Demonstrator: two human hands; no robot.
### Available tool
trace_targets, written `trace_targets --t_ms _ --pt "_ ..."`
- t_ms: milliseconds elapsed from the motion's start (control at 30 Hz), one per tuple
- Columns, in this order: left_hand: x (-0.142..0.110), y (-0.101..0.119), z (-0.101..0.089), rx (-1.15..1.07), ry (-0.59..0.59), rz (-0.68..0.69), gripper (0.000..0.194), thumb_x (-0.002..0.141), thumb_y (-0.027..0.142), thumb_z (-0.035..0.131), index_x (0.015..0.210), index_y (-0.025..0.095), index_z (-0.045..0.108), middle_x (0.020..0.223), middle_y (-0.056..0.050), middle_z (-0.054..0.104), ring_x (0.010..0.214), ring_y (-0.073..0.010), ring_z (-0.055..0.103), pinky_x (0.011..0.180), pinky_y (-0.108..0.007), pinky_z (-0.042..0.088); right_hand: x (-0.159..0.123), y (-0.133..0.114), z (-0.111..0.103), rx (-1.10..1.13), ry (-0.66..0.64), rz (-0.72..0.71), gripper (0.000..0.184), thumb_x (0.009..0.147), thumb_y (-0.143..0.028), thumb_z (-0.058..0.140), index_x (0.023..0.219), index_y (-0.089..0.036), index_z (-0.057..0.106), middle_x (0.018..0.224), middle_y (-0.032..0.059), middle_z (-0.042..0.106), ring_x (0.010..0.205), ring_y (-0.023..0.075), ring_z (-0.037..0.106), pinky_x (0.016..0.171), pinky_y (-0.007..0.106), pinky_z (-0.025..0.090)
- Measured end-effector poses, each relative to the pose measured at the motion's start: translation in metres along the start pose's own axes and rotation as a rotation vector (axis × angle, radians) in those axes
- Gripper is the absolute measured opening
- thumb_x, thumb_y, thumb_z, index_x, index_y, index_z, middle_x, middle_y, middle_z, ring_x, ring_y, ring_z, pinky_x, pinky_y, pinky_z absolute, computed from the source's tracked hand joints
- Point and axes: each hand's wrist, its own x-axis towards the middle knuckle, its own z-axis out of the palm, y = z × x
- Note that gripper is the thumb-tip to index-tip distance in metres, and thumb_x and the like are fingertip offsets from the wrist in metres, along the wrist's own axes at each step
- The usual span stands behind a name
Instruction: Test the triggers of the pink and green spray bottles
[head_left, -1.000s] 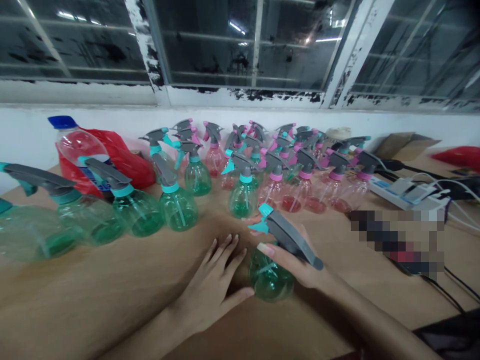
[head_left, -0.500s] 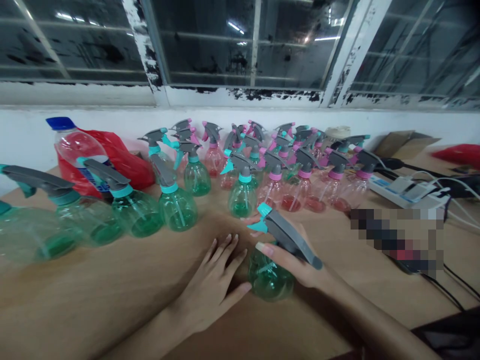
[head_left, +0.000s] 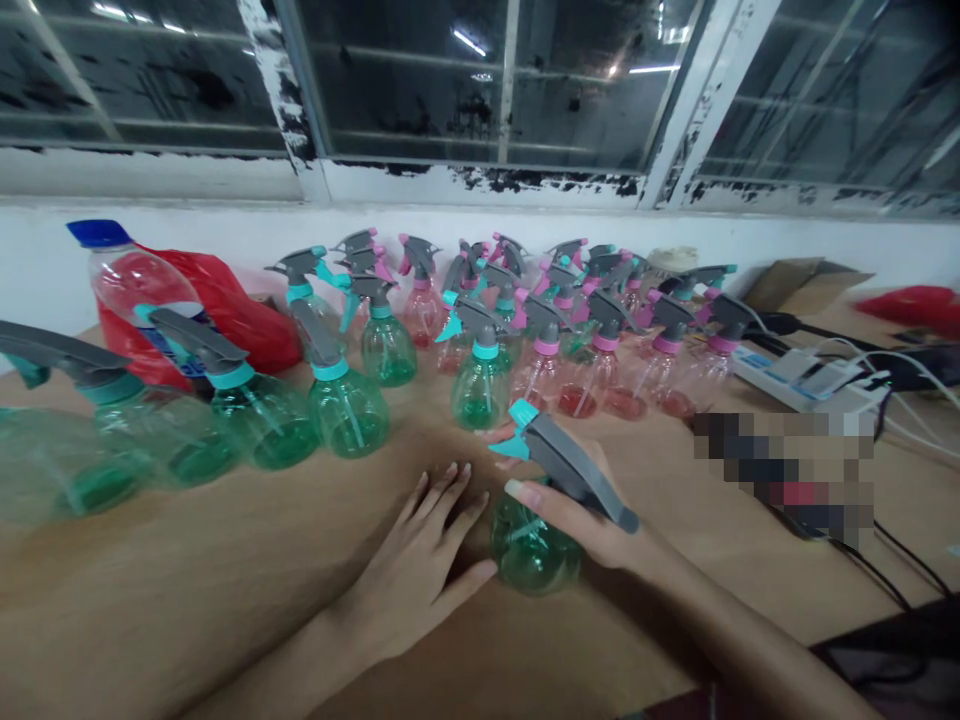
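Observation:
A green spray bottle [head_left: 534,548] with a grey and teal trigger head stands on the wooden table [head_left: 225,560] in front of me. My right hand [head_left: 581,515] is wrapped round its neck under the trigger head. My left hand [head_left: 427,565] lies flat on the table just left of the bottle, fingers stretched out, thumb touching the bottle's base. Behind stand several more spray bottles: green ones [head_left: 349,410] to the left and middle, pink ones [head_left: 600,385] towards the right.
A clear bottle with a blue cap [head_left: 124,290] and a red bag [head_left: 232,315] sit at the back left. A white power strip [head_left: 802,385] with cables lies at the right, beside a cardboard box [head_left: 806,285]. A white wall and windows run behind.
Both hands and the held bottle keep the same pose. The view has shifted slightly, so everything sits a little lower and to the left.

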Motion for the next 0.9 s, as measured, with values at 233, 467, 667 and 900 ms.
trace_targets --t_ms 233,467,667,900 --pt "0.0012 -0.0003 -0.0002 -0.015 -0.002 -0.016 0.057 0.095 0.05 0.044 0.141 0.016 0.034 0.145 -0.013 0.038 0.136 -0.0307 0.026 0.106 -0.054 0.028 0.0018 -0.0045 -0.0002 -0.01 0.01 0.009 0.029 0.079 -0.029 0.063 0.108 -0.024 0.062 0.1 0.0059 0.068 0.096 0.0229 0.065 0.081 0.037 0.055" --pt "0.0012 -0.0003 -0.001 0.001 -0.025 -0.007 0.058 0.096 0.051 0.042 0.138 0.013 0.039 0.145 -0.016 0.036 0.135 -0.0321 0.027 0.106 -0.054 0.028 0.0027 -0.004 -0.001 -0.083 0.01 0.028 0.02 0.081 -0.032 0.062 0.098 -0.021 0.063 0.09 0.0047 0.069 0.079 0.0198 0.066 0.072 0.034 0.054" --pt "-0.0002 0.0005 -0.0007 0.03 -0.017 -0.005 0.057 0.096 0.051 0.043 0.138 0.013 0.04 0.146 -0.015 0.035 0.136 -0.0307 0.025 0.107 -0.053 0.027 -0.0023 0.0001 -0.0004 -0.121 0.045 0.021 0.016 0.083 -0.028 0.061 0.097 -0.021 0.063 0.091 0.0035 0.068 0.09 0.0199 0.065 0.079 0.033 0.051" --pt "-0.0011 0.0008 0.0025 0.017 0.01 -0.013 0.057 0.095 0.052 0.042 0.138 0.015 0.039 0.146 -0.014 0.035 0.137 -0.0298 0.025 0.107 -0.051 0.028 -0.0055 -0.0033 0.0001 -0.146 0.052 -0.016 0.03 0.082 -0.027 0.062 0.112 -0.028 0.059 0.1 0.0015 0.069 0.085 0.0203 0.066 0.077 0.034 0.053"
